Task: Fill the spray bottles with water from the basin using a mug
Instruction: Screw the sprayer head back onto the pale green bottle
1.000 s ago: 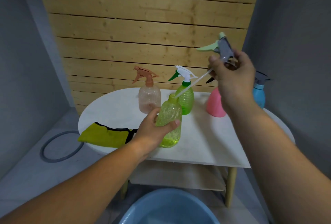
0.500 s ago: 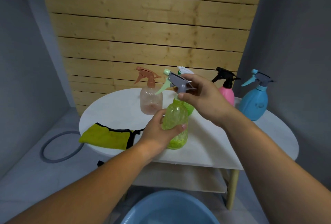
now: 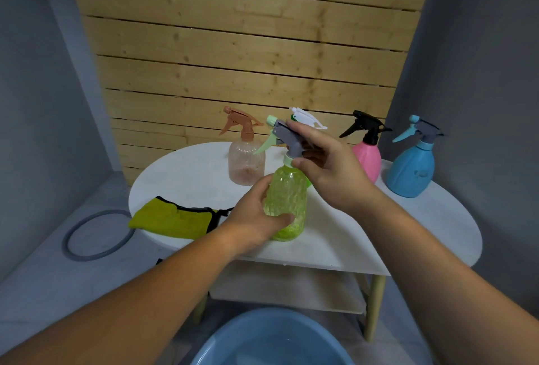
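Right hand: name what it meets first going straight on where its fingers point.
The right hand grips the grey-and-mint trigger head on the translucent yellow-green spray bottle, so that comes first; past it, probably the clear peach bottle with the brown trigger, though depth is unclear.

The yellow-green bottle (image 3: 287,204) was translucent plastic with a dimpled wall, and its trigger head (image 3: 287,138) was matt grey plastic. The far peach bottle (image 3: 246,165) was see-through ribbed plastic. The pink bottle (image 3: 368,160) and blue bottle (image 3: 411,172) on the right were opaque, smooth plastic. The surface (image 3: 393,233) looked matt white. The cloth (image 3: 172,219) at the left was soft fabric. The plank wall (image 3: 248,58) was bare, knotty wood. The near basin (image 3: 271,338) was smooth plastic.
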Available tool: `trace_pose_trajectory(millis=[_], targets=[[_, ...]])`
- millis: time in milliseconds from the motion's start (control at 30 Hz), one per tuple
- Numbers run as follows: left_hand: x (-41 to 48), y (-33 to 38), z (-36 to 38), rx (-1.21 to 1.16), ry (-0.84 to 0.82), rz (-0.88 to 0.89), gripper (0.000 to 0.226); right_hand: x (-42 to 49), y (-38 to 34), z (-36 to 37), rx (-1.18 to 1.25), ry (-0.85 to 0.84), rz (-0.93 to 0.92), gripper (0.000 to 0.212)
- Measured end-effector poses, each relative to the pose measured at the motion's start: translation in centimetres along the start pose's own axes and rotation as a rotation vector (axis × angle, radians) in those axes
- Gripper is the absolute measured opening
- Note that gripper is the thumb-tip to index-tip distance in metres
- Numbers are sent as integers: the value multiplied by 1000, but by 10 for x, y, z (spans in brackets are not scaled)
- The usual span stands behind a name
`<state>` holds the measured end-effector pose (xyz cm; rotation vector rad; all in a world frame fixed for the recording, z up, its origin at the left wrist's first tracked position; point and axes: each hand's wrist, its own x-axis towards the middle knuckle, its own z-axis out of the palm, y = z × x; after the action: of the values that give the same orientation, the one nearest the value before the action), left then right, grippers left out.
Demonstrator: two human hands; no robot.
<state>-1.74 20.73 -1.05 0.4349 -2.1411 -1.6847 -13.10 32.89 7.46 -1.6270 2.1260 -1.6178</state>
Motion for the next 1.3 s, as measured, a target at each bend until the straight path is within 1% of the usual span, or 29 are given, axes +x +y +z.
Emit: trace_pose_trajectory(millis=[100, 267, 333, 433, 533, 633, 733, 800, 900, 967, 1000, 1033, 1133, 1167, 1233, 1300], targets=[[0, -1, 1, 10, 19, 17, 68, -3, 5, 4, -51, 29, -43, 66], [4, 0, 4, 37, 74, 24, 76, -1, 10, 4, -57, 61, -37, 67], [4, 1, 5, 8, 37, 19, 78, 0, 10, 3, -10, 68, -14, 69], [6, 5, 3, -34, -20, 21, 78, 2, 10, 0, 77, 34, 27, 70], [10, 4, 2, 50, 38, 29, 79, 4, 11, -2, 127, 16, 52, 68], [11, 0, 7, 124, 108, 59, 72, 3, 12, -1, 166, 31, 51, 68], [14, -3, 10, 18, 7, 36, 69, 1, 13, 0, 183, 46, 51, 68], [15, -2, 9, 22, -16, 44, 68, 0, 13, 0, 189, 64, 48, 68], [14, 1, 10, 121, 74, 85, 67, -3, 12, 4, 191, 105, 28, 70], [12, 5, 15, 258, 175, 84, 76, -3, 13, 8, 189, 131, 16, 71], [11, 6, 17, 300, 200, 74, 81, -3, 13, 9, 191, 138, 15, 70], [10, 7, 18, 280, 178, 55, 83, -3, 14, 9, 199, 139, 16, 69], [12, 10, 14, 25, -7, 7, 73, -2, 15, 7, 221, 123, 22, 67], [13, 11, 10, 44, -24, 33, 72, -3, 14, 7, 218, 119, 22, 67], [15, 12, 5, 135, 15, 82, 73, -3, 12, 5, 213, 110, 20, 69], [14, 13, 7, 225, 119, 88, 77, -2, 11, 4, 225, 98, 29, 69]])
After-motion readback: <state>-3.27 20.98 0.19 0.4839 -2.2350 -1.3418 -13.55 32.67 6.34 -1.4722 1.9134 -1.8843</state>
